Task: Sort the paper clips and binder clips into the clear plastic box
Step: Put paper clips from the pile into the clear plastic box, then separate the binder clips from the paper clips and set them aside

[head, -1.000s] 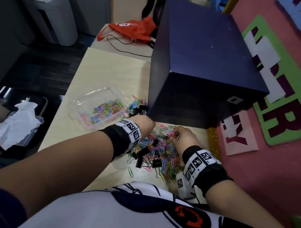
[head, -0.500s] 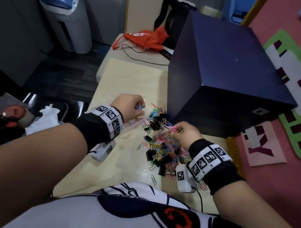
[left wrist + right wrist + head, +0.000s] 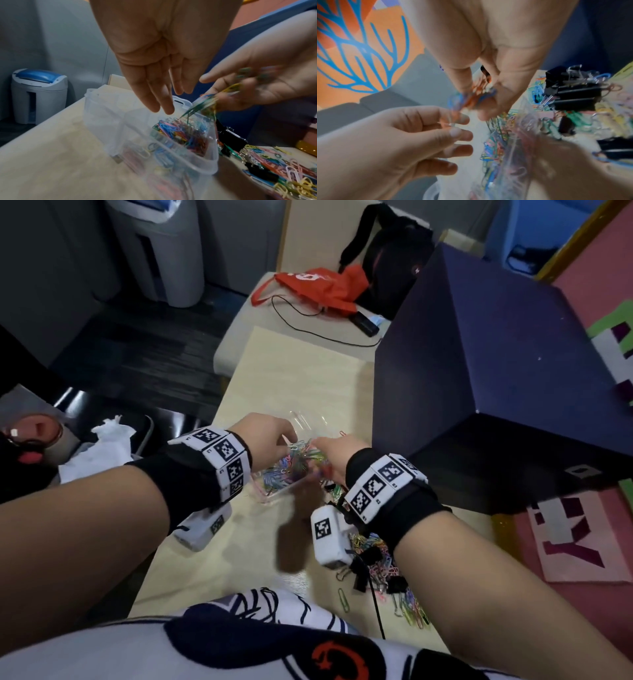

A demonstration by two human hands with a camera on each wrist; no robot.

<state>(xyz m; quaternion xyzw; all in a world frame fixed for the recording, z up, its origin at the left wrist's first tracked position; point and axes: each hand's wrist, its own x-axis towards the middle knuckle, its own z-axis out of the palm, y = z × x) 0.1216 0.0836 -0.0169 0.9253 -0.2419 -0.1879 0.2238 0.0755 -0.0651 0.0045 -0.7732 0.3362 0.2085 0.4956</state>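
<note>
Right now both hands are over the clear plastic box [image 3: 202, 161], which sits on the worktop [image 3: 308, 378] just left of the loose pile. Right hand [image 3: 496, 56] has its fingers [image 3: 460, 75] curled around a blurred bunch of coloured paper clips [image 3: 471, 94], held directly above the box's filled compartment, probably so they fall in rather than scatter. Some strands already trail down toward the clips inside. Left hand [image 3: 163, 54] has fingers apart and relaxed, holding nothing, hovering at the box beside the right hand; looks like it's guarding or funnelling the drop. Binder clips [image 3: 573, 94] are black, stacked on the worktop just right of the box, not yet sorted. More paper clips and binder clips lie near the person's right forearm. Big dark box [image 3: 496, 371] hems in the right side, so the working space is tight.
</note>
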